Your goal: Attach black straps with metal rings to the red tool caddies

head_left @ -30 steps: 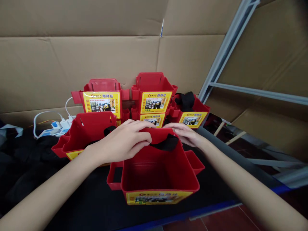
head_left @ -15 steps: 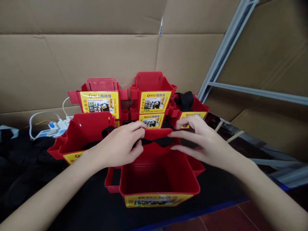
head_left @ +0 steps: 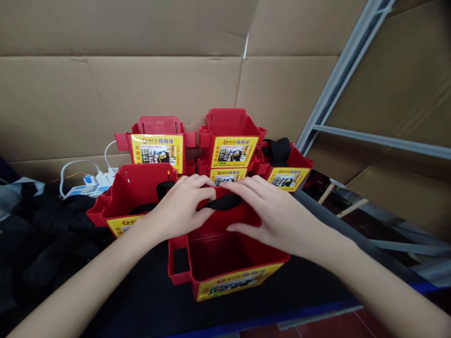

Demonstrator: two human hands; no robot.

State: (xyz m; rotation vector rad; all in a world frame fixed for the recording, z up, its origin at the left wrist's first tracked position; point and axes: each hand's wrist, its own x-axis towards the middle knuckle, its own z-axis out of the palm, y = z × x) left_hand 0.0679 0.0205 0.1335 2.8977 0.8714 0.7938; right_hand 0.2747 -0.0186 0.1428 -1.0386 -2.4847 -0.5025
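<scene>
A red plastic tool box (head_left: 225, 263) with a yellow label stands nearest me on the black table top. A black strap (head_left: 222, 202) runs along its far rim. My left hand (head_left: 179, 209) is closed, pinching the strap's left end against the rim. My right hand (head_left: 278, 216) lies over the box's right side with fingers extended, its fingertips resting on the strap.
Several more red labelled boxes (head_left: 229, 141) stand stacked behind, one (head_left: 130, 197) to the left holding a black strap. Cardboard sheets (head_left: 105, 84) line the back. A white power strip with cables (head_left: 88, 180) and dark cloth (head_left: 42, 234) lie left. A grey metal rack frame (head_left: 352, 61) rises right.
My right hand moved from the back right of the box across its top onto the strap. The box turned slightly and the view shifted right.
</scene>
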